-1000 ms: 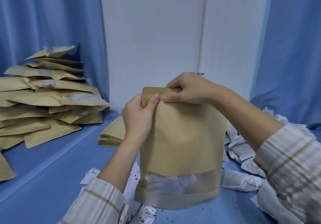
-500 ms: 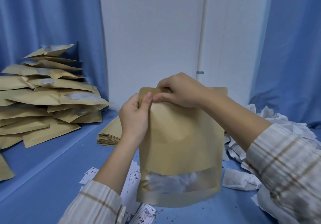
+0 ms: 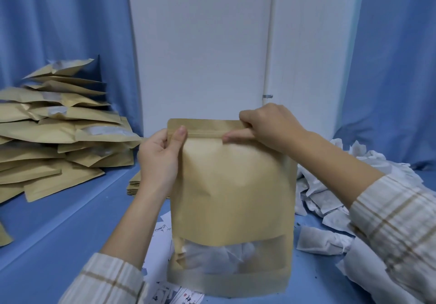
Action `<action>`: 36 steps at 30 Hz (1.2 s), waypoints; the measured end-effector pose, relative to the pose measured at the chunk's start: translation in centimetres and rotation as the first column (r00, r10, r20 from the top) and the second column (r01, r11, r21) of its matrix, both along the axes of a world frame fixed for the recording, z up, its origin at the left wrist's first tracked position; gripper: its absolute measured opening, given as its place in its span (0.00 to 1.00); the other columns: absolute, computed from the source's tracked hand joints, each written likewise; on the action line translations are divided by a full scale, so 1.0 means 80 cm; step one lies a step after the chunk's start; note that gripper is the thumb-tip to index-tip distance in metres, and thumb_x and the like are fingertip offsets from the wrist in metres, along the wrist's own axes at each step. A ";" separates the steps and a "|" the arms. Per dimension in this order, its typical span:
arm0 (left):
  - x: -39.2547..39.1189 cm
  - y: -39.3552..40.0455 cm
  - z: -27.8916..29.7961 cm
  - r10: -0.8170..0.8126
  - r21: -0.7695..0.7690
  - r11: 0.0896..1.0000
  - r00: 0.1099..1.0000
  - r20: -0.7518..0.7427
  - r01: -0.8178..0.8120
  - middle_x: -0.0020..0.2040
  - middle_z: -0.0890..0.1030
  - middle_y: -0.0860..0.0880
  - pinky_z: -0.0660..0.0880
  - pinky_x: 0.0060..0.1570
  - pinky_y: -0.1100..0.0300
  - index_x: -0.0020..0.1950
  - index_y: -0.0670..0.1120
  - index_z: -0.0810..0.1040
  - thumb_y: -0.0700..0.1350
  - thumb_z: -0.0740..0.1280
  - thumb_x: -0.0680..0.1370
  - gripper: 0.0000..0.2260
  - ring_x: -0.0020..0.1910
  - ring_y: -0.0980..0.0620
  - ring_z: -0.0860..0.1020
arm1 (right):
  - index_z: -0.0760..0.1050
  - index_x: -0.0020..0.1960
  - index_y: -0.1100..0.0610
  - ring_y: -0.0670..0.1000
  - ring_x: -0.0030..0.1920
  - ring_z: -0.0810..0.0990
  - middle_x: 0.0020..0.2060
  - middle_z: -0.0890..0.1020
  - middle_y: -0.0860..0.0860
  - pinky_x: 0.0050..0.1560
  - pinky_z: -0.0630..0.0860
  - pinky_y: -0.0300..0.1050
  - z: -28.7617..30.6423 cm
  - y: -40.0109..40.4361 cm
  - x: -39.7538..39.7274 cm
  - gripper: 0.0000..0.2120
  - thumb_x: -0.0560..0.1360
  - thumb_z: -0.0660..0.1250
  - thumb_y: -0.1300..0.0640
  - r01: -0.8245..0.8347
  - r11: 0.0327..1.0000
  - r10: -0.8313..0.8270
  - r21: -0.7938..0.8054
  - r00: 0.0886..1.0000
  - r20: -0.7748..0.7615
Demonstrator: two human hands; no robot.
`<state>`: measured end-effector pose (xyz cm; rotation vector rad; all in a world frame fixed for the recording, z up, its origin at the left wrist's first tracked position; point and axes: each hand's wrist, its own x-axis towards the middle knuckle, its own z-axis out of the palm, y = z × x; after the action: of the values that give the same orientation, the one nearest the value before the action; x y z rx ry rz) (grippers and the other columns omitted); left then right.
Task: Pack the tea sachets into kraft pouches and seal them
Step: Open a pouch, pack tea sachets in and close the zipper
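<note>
Two hands hold one kraft pouch [image 3: 232,185] upright in the middle of the view, its base down at the blue counter [image 3: 59,228]. The left hand [image 3: 158,159] has a narrow grip on the pouch's top left corner, thumb flat on the front just below the zip strip and fingers curled behind. The right hand [image 3: 269,126] pinches the same top strip further along, its thumb pressed on the front of the strip and its knuckles folded over the upper edge. Between the two grips the strip runs flat and straight.

Below both grips, low on the pouch front, a clear window shows white tea sachets [image 3: 217,255] lying inside. Beyond the right hand's grip, on its outer side, a loose heap of white sachets [image 3: 328,199] spreads over the counter, touching or just beside the pouch's edge; I cannot tell which. Well out past the left hand's grip, a stack of filled kraft pouches [image 3: 59,133] leans in uneven layers against the blue curtain [image 3: 59,20]. Just behind the left wrist lies a low pile of flat pouches [image 3: 133,185]. Under the left forearm, printed paper slips [image 3: 174,296] lie scattered by the pouch's base. Both sleeves are striped. A white door [image 3: 203,44] stands behind.
</note>
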<state>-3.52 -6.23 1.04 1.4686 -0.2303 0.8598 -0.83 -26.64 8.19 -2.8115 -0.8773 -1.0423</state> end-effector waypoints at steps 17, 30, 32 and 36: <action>0.003 -0.043 0.005 0.009 0.054 0.998 1.000 -0.014 -0.008 0.27 0.63 0.53 0.56 0.32 0.56 0.31 0.43 0.63 0.51 0.66 0.78 0.21 0.30 0.53 0.60 | 0.63 0.29 0.54 0.54 0.32 0.67 0.25 0.66 0.51 0.30 0.56 0.43 -0.011 0.078 0.004 0.28 0.78 0.46 0.37 0.167 0.973 -0.195 0.159 0.964 0.180; 0.006 -0.009 0.003 -0.080 -0.120 0.990 0.994 -0.073 0.071 0.35 0.70 0.45 0.62 0.38 0.58 0.40 0.30 0.73 0.46 0.67 0.78 0.19 0.35 0.50 0.66 | 0.62 0.24 0.55 0.55 0.35 0.68 0.24 0.66 0.49 0.37 0.60 0.46 -0.008 0.003 0.025 0.31 0.79 0.46 0.38 0.179 0.950 -0.192 0.255 0.981 0.027; 0.005 -0.009 0.001 -0.093 -0.097 0.992 0.993 -0.067 0.086 0.36 0.69 0.44 0.61 0.37 0.57 0.42 0.28 0.72 0.47 0.67 0.78 0.20 0.36 0.50 0.65 | 0.63 0.24 0.55 0.55 0.35 0.68 0.23 0.66 0.49 0.36 0.59 0.45 -0.012 -0.014 0.026 0.31 0.80 0.45 0.39 0.233 0.936 -0.252 0.265 0.967 0.041; 0.003 -0.021 0.005 -0.088 -0.080 0.993 0.994 -0.058 0.083 0.35 0.66 0.45 0.58 0.35 0.57 0.41 0.28 0.70 0.47 0.67 0.78 0.21 0.36 0.50 0.62 | 0.58 0.22 0.57 0.52 0.27 0.64 0.20 0.65 0.50 0.28 0.56 0.45 -0.020 -0.027 0.025 0.32 0.80 0.49 0.40 0.234 0.906 -0.280 0.352 0.956 0.084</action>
<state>-3.31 -7.91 1.47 1.4007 -0.2102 0.7456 1.20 -28.78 6.62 -2.6296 -0.2901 -1.2830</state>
